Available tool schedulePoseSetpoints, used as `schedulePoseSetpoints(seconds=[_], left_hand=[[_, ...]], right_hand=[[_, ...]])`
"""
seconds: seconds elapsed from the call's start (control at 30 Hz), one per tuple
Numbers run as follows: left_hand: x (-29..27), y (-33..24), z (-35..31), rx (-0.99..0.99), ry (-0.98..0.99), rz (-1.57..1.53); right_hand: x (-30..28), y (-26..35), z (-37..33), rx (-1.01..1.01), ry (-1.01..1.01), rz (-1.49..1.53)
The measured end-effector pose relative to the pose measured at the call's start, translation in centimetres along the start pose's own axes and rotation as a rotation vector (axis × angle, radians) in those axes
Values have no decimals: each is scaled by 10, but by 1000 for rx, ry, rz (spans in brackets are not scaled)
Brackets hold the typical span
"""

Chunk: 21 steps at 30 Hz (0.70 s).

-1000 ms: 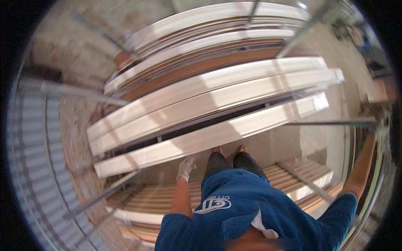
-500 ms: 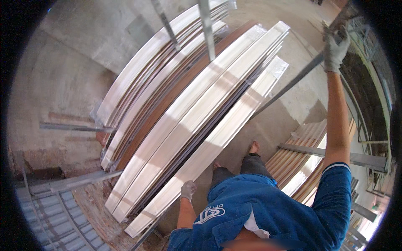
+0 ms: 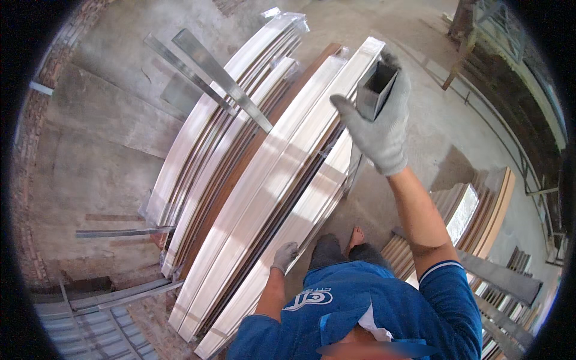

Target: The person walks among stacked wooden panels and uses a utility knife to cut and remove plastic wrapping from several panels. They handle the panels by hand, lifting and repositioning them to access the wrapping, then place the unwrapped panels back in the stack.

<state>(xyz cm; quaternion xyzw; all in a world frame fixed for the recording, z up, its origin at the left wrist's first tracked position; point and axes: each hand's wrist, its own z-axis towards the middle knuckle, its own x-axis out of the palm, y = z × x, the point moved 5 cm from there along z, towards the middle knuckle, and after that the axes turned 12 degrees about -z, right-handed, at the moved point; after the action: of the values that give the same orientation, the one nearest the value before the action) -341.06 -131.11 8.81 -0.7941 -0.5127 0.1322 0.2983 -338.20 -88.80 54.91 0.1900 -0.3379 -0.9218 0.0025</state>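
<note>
The right hand (image 3: 384,123), fingers spread around the hollow post (image 3: 369,101), could slip if leaned on; the left hand (image 3: 285,257), beside the white panel (image 3: 306,210), has fingers I cannot read.

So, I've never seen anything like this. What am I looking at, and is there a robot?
No robot: these are a person's gloved hands, seen from a wide fisheye camera on their head, looking down, so straight edges bend. The right hand is against the open end of a hollow metal post, thumb spread; how firmly it grips is unclear. The left hand is at the edge of long pale planks. Farther over lies a brown board.
</note>
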Motion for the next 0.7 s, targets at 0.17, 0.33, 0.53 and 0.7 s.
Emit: schedulePoseSetpoints(seconds=[0.17, 0.33, 0.53, 0.7], left_hand=[[26, -26, 17, -101, -12, 118], [15, -29, 49, -218, -104, 78], [56, -64, 81, -169, -20, 52], [100, -99, 100, 44, 14, 188]], right_hand=[[0, -11, 2, -78, 84, 54], [6, -35, -12, 48, 247, 194], [15, -63, -36, 60, 453, 300], [26, -88, -34, -214, 702, 446]])
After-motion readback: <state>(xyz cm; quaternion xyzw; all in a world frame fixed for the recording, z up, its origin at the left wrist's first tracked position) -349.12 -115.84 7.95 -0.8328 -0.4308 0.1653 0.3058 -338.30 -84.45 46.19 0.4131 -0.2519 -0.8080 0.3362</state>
